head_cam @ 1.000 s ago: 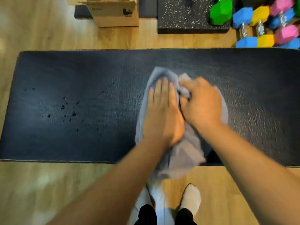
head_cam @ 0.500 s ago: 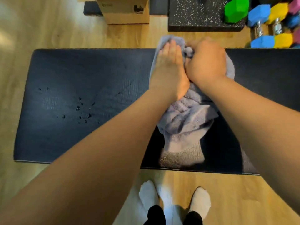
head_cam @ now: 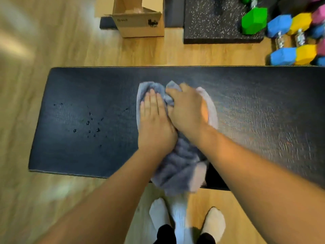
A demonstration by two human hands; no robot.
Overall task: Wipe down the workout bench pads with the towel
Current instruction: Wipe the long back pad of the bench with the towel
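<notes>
A long black bench pad (head_cam: pixel 255 111) lies across the view. On its middle sits a bunched grey towel (head_cam: pixel 179 166), with its near end hanging over the front edge. My left hand (head_cam: pixel 154 120) presses flat on the towel's left part, fingers straight. My right hand (head_cam: pixel 188 110) lies on the towel beside it, fingers bent over a fold. Several water drops (head_cam: pixel 88 123) dot the pad to the left of the towel.
Behind the bench on the wooden floor stand an open cardboard box (head_cam: pixel 139 22), a black speckled mat (head_cam: pixel 216 20) and coloured dumbbells (head_cam: pixel 288 41). My socked feet (head_cam: pixel 213 221) are just in front of the bench.
Both hands pushed the towel to the pad's far edge, then drew it back toward the near side. The towel's tail hangs over the front edge again.
</notes>
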